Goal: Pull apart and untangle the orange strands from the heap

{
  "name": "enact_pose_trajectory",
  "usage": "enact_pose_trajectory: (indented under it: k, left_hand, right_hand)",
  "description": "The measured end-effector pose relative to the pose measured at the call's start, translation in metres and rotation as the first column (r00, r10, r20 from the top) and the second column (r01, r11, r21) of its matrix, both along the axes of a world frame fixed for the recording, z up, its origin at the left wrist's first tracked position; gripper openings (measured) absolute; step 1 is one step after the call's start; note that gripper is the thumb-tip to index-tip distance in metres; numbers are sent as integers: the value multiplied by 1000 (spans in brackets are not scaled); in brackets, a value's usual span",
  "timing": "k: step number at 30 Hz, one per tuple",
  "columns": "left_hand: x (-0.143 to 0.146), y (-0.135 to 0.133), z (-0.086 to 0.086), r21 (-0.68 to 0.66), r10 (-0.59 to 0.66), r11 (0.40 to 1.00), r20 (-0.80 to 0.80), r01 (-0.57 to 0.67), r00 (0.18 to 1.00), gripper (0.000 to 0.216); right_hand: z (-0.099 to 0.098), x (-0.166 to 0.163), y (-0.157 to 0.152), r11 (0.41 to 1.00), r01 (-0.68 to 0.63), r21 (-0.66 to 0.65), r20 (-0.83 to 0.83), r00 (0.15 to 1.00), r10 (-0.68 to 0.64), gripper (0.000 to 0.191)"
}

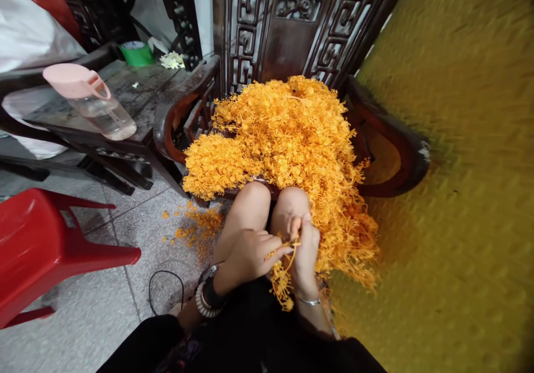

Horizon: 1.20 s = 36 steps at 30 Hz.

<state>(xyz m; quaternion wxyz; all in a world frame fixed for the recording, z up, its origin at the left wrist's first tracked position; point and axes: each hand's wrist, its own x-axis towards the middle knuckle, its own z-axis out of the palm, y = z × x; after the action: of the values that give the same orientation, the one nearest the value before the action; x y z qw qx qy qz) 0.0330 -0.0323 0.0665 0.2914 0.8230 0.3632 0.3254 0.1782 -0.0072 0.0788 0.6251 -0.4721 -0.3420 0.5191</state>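
Observation:
Over my lap, my left hand (254, 253) pinches one end of an orange artificial flower sprig (282, 284), its fingers closed. My right hand (307, 250) is closed on the sprig's thin stem, thumb and index finger pressed together near my knee. The sprig's small plastic blossoms dangle between my hands. In front of my knees, a large heap of similar orange flower strands (287, 134) covers the seat of a dark carved wooden chair (279, 56) and spills down on the right.
Left stands a dark side table (146, 95) with a pink-lidded water bottle (95, 103), green tape roll (137, 54) and white flowers (172, 60). A red plastic stool (33, 245) is lower left. Loose orange bits (200, 223) and a black cable (167, 273) lie on the floor. A yellowish padded surface (459, 184) borders the right.

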Motion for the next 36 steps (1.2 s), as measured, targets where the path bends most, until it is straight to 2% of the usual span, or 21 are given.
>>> enact_pose_trajectory:
  k: [2, 3, 5, 6, 8, 9, 11, 12, 13, 15, 17, 19, 22, 25, 28, 30, 32, 34, 36]
  left_hand:
    - [-11, -12, 4, 15, 14, 1000, 145, -16, 989, 36]
    - [-17, -17, 6, -12, 54, 999, 227, -53, 972, 37]
    - [-28, -23, 9, -178, 180, 976, 343, -125, 922, 35]
    - [-32, -24, 9, -296, 244, 946, 388, -131, 889, 34]
    - [-33, -19, 8, -497, 337, 865, 488, -60, 805, 28]
    - [-31, -15, 6, -549, 369, 836, 551, -8, 748, 26]
    - [-23, -8, 4, -581, 387, 809, 642, 91, 662, 28]
    - [-18, -5, 3, -579, 376, 807, 656, 117, 655, 30]
    - [-14, -3, 3, -575, 365, 811, 643, 110, 673, 34]
    - [-7, 1, 4, -545, 355, 839, 545, -1, 760, 40]
    - [-3, 3, 8, -441, 358, 880, 373, -176, 856, 39]
    - [0, 6, 11, -311, 347, 909, 190, -279, 919, 38]
    - [2, 11, 14, -205, 304, 934, 25, -293, 952, 43]
    - [4, 15, 13, -160, 252, 953, -50, -257, 966, 49]
    - [5, 19, 9, -137, 206, 967, -85, -217, 975, 46]
    - [6, 21, 7, -172, 138, 975, -26, -141, 990, 34]
    - [7, 22, 5, -287, 63, 958, 149, -18, 987, 24]
    - [8, 22, 3, -413, 47, 904, 345, 106, 937, 28]
    - [8, 21, 1, -497, 79, 848, 460, 182, 885, 33]
  right_hand:
    - [17, 29, 7, 955, 273, 115, -62, 962, -268, 51]
    - [27, 44, 10, 888, 416, 196, -82, 909, -408, 51]
    - [44, 64, 16, 794, 534, 289, -96, 842, -531, 49]
    - [49, 67, 18, 794, 518, 317, -57, 847, -529, 46]
    - [55, 59, 19, 877, 374, 300, 80, 906, -415, 46]
    - [55, 50, 20, 926, 271, 263, 165, 933, -319, 46]
    - [52, 29, 21, 982, 90, 165, 253, 959, -131, 47]
    - [50, 20, 21, 992, 31, 123, 255, 965, -62, 46]
    - [49, 12, 21, 996, -9, 93, 233, 972, -13, 45]
    - [49, 2, 21, 996, -56, 62, 178, 983, 44, 43]
    - [50, -3, 20, 994, -96, 55, 147, 985, 87, 42]
    - [51, -6, 19, 989, -138, 62, 110, 985, 130, 42]
    - [51, -10, 19, 972, -223, 69, -22, 974, 225, 43]
    - [51, -13, 21, 955, -288, 68, -196, 935, 296, 42]
    - [50, -13, 25, 954, -289, 80, -312, 902, 299, 38]
    - [48, -11, 28, 951, -298, 80, -350, 885, 307, 37]
    - [45, -8, 32, 950, -303, 76, -382, 871, 309, 37]
    - [42, -4, 34, 951, -301, 74, -401, 864, 305, 38]
    - [40, 1, 35, 947, -315, 60, -399, 862, 312, 40]
